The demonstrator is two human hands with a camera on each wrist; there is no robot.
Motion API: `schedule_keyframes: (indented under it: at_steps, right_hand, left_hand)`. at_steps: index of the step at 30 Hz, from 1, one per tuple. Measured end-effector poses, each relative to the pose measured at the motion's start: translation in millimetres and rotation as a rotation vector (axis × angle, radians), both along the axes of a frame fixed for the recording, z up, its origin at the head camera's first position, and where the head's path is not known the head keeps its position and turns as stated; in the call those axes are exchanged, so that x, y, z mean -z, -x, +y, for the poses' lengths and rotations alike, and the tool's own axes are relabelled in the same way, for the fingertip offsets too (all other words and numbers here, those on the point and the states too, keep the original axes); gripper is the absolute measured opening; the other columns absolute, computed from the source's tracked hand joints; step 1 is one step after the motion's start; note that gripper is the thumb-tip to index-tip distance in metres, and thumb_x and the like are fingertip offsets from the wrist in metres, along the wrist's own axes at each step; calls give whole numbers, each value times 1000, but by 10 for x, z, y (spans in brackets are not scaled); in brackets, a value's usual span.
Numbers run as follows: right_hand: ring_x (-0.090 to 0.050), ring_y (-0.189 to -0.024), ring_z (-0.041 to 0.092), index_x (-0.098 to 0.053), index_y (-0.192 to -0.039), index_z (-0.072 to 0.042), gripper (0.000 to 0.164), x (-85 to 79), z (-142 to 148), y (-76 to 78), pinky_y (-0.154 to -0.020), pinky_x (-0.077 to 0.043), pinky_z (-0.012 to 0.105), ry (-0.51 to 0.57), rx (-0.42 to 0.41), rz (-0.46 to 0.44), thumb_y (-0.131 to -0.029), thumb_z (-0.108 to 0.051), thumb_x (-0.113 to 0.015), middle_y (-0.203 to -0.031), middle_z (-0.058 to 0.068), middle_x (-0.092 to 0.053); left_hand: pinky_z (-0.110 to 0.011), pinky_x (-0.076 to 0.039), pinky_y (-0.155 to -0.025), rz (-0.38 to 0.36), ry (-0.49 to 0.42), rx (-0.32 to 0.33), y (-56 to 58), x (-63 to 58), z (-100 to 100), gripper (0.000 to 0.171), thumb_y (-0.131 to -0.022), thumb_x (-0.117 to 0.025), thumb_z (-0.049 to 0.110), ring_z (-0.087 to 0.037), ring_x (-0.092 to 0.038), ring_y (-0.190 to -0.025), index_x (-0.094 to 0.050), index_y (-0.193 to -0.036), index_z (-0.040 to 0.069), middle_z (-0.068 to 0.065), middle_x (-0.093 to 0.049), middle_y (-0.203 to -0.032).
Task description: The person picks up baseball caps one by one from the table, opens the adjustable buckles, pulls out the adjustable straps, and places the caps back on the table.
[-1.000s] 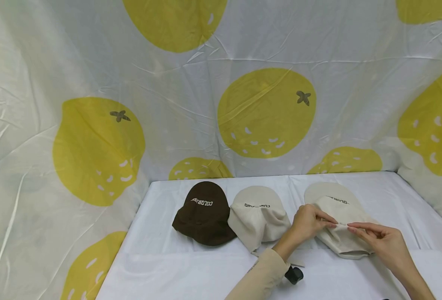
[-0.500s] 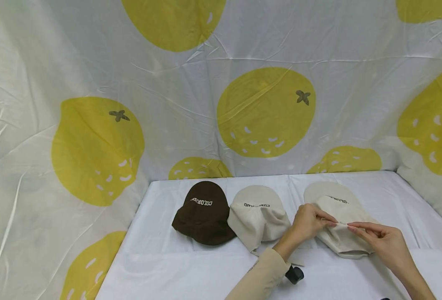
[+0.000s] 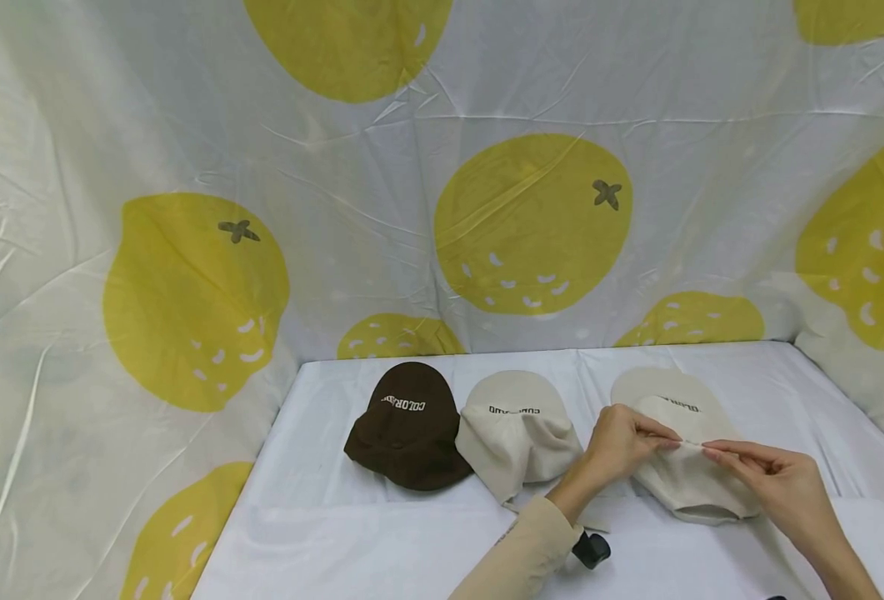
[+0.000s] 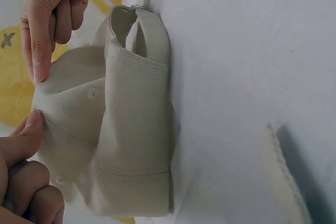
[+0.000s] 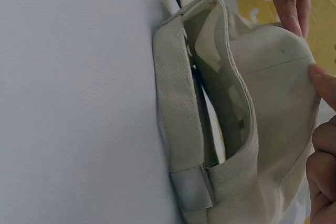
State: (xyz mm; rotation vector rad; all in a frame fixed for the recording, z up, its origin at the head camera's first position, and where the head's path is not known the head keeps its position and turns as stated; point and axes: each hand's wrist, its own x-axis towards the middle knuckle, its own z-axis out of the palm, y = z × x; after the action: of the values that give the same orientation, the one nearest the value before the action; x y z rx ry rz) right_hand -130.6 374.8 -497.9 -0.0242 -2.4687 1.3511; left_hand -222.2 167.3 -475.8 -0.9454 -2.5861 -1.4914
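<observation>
At the right of the table lies a beige baseball cap [image 3: 711,492] with dark lettering, its crown toward me and its brim at the back. My left hand [image 3: 625,437] pinches the crown's fabric between thumb and fingers. Close beside it, my right hand [image 3: 779,479] pinches the same ridge of cloth. The left wrist view shows both hands at the top of the crown, with the cap's rear opening [image 4: 131,32] to one side. In the right wrist view, the back strap [image 5: 178,98] runs to a metal buckle [image 5: 192,188].
A dark brown cap [image 3: 412,417] with white lettering lies at the left. Between it and my left hand is another beige cap [image 3: 520,442], its crown sunken. The white-covered table [image 3: 322,550] meets a lemon-print curtain [image 3: 382,208] behind. A black object [image 3: 591,550] shows by my left sleeve.
Both hands have shifted slightly right and up, still pinching the crown. The cap has shifted slightly with them, and its rear opening shows a little wider. The other two caps stay put.
</observation>
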Motion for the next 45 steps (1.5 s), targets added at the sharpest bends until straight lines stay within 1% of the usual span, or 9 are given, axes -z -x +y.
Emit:
schedule_keyframes:
  at_steps: [10,14,19,22,26,32,38,41,45]
  right_hand:
    - [-66,-97,-16,-77,-113,5,21,-164,-32,-41,-77,-50,6,13,-32,18,-98,-9,-71,-99,-19,-79]
    - [-62,-81,-12,-79,-110,0,19,-242,-69,-66,-67,-47,9,-9,6,28,-97,-11,-74,-91,-20,-79]
    - [-39,-54,11,-80,-108,-1,17,-357,-155,-107,-48,-34,27,-13,34,34,-96,-13,-75,-64,-7,-69]
    - [-35,-53,15,-80,-106,-1,16,-438,-221,-145,-47,-32,30,-3,31,35,-95,-12,-75,-56,-4,-60]
    - [-39,-55,11,-80,-106,-1,16,-560,-305,-213,-49,-37,27,2,21,25,-94,-10,-76,-53,-7,-57]
    - [-49,-60,6,-80,-109,-2,17,-746,-415,-316,-57,-46,19,-6,-15,-20,-95,-11,-76,-65,-6,-71]
    - [-57,-62,3,-80,-105,-1,13,-951,-598,-429,-61,-51,18,-10,-65,25,-94,-4,-75,-76,-2,-78]
    - [-52,-57,10,-79,-104,1,12,-1043,-701,-473,-61,-52,20,-4,-109,50,-93,0,-74,-64,-4,-72]
    - [-32,-52,21,-79,-102,2,14,-1078,-794,-502,-59,-49,22,44,-171,97,-91,8,-73,-50,-4,-55]
  left_hand:
    - [-5,-51,-65,-89,-131,54,-59,-154,-74,6,-85,-85,12,22,-56,-70,-85,-89,7,-4,-81,-84]
    - [-7,-53,-66,-128,-174,63,-93,-221,-119,6,-85,-85,10,22,-56,-70,-85,-89,6,-5,-80,-84]
    - [-9,-54,-69,-176,-227,70,-168,-319,-215,6,-85,-85,10,21,-58,-72,-85,-90,6,-6,-81,-86]
    - [-10,-54,-71,-195,-255,77,-224,-376,-296,7,-85,-85,9,21,-60,-75,-85,-91,6,-6,-81,-87]
    - [-12,-56,-75,-213,-308,118,-290,-451,-417,8,-86,-84,8,19,-64,-80,-84,-93,3,-8,-81,-90]
    - [-15,-57,-76,-228,-397,203,-395,-577,-623,11,-87,-82,5,13,-67,-80,-83,-96,0,-15,-79,-89]
    - [-17,-58,-77,-234,-463,234,-537,-715,-824,11,-87,-81,4,10,-67,-81,-82,-97,-3,-17,-79,-89]
    - [-20,-60,-79,-235,-486,247,-608,-778,-928,12,-88,-79,2,8,-69,-83,-81,-97,-5,-19,-78,-90]
    - [-22,-60,-80,-206,-498,270,-682,-844,-1062,12,-90,-77,1,6,-71,-86,-81,-98,-7,-20,-78,-90]
